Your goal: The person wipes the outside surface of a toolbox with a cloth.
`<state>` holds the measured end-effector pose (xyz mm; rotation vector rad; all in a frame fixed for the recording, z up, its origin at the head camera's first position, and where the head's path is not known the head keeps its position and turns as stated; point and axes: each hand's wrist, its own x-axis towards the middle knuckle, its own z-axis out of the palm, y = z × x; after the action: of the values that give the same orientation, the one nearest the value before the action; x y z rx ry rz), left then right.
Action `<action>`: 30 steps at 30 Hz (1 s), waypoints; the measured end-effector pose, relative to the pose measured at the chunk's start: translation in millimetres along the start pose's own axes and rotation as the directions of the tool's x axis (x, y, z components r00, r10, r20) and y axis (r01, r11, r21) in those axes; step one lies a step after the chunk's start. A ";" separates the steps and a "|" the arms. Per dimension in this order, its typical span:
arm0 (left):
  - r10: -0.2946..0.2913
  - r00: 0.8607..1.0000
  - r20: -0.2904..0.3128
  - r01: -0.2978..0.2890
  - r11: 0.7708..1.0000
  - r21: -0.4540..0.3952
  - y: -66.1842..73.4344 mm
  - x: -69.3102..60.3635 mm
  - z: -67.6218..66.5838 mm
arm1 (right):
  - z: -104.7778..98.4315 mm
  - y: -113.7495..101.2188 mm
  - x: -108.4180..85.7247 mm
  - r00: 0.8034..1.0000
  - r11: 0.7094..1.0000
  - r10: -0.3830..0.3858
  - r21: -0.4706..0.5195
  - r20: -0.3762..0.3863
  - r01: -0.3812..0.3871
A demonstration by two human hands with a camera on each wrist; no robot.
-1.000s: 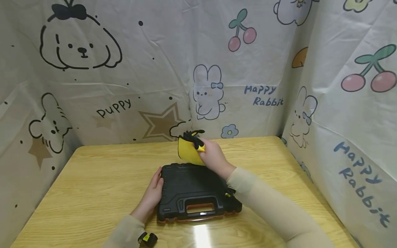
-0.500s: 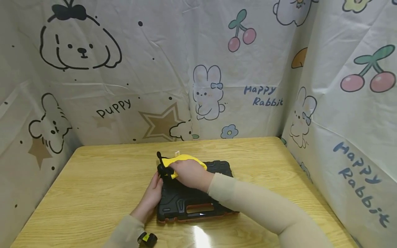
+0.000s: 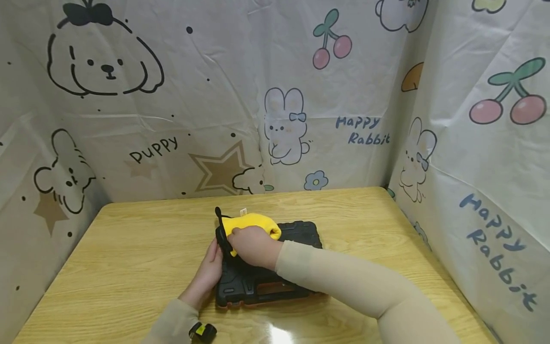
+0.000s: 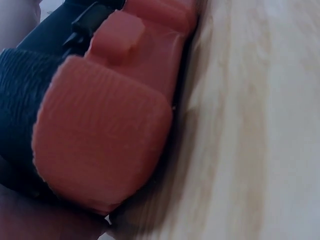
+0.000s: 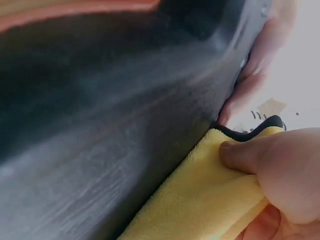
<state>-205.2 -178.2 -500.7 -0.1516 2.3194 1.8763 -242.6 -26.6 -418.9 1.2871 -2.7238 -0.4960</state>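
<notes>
A black plastic carry case [image 3: 238, 285] with an orange lower half [image 4: 102, 132] lies flat on the table, its handle toward me. My left hand [image 3: 208, 273] rests against the case's left side, fingers along the edge. My right hand [image 3: 254, 246] pinches a yellow cloth with black trim [image 3: 253, 220] over the lid's far left corner. In the right wrist view, the thumb lies on top of the cloth [image 5: 192, 187], which touches the case's dark surface [image 5: 130, 120]. The left fingers [image 5: 250, 82] show just beyond. My right forearm hides part of the lid.
The case stands on a light wood table [image 3: 142, 248]. A white sheet printed with cartoon animals [image 3: 210, 105] hangs behind it and along both sides. A small black and yellow device [image 3: 204, 332] sits at my left wrist.
My right hand has carried the cloth from the far edge of the case leftward and nearer, to the lid's left corner. The left hand has stayed at the case's side.
</notes>
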 end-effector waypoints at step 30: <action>0.036 0.999 0.016 -0.034 0.993 -0.113 -2.8 -1.2 -0.1 | -3.2 -37.8 -91.5 0.967 0.962 -0.246 -0.142 -0.073 0.234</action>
<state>-203.5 -178.9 -503.2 -0.1068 2.2191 2.0176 -155.3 20.2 -423.0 1.5710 -2.4295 -0.6114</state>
